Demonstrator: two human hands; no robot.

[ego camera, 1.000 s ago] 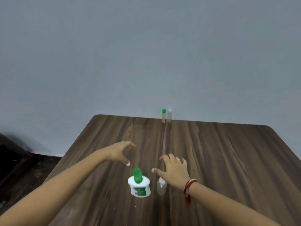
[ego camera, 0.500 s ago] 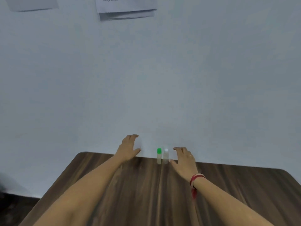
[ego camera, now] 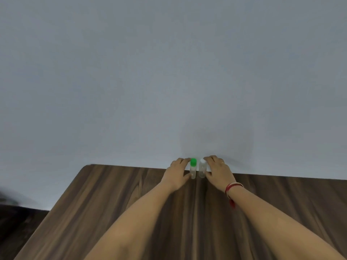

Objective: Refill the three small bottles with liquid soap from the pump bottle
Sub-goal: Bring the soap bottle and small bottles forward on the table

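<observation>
Left hand [ego camera: 176, 175] grips green-capped clear plastic bottle [ego camera: 193, 168]; right hand [ego camera: 218, 173], white-capped clear bottle [ego camera: 202, 168].
Fetching step, I judge; next I lift both toward me.

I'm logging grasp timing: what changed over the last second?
Both hands reached forward from near the pump bottle to the far edge of the table and closed in. The left hand now grips the green-capped bottle; the right hand grips the white-capped bottle. Both bottles stayed upright, side by side, in place. The pump bottle is out of view now.
</observation>
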